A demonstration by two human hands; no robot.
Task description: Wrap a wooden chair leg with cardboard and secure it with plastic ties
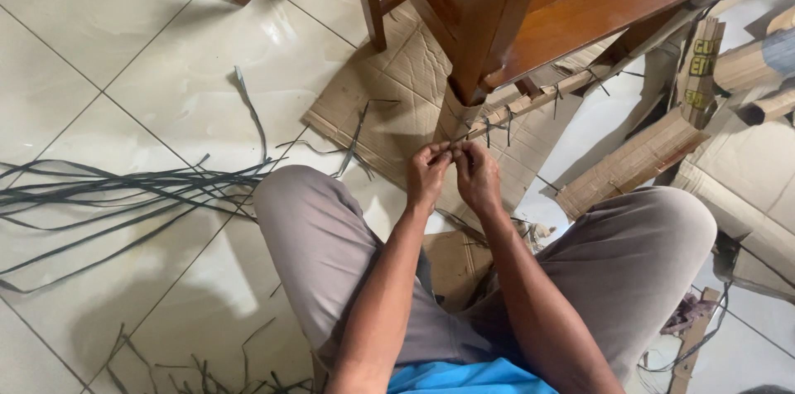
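I sit on a tiled floor with my knees apart. My left hand (428, 173) and my right hand (477, 176) are close together in front of a wooden furniture leg (474, 46), which is wrapped in cardboard (453, 117) near its foot. Both hands pinch a thin dark strap (468, 139) at the end of a cardboard-wrapped rail (538, 100), where several dark ties hang. The fingertips hide the strap's end.
A bundle of long dark straps (124, 191) lies spread on the tiles at left. Flattened cardboard (389, 96) lies under the wooden furniture (596, 5). Rolled and folded cardboard pieces (629, 164) lie at right. Loose strap scraps (207, 369) litter the floor near my left knee.
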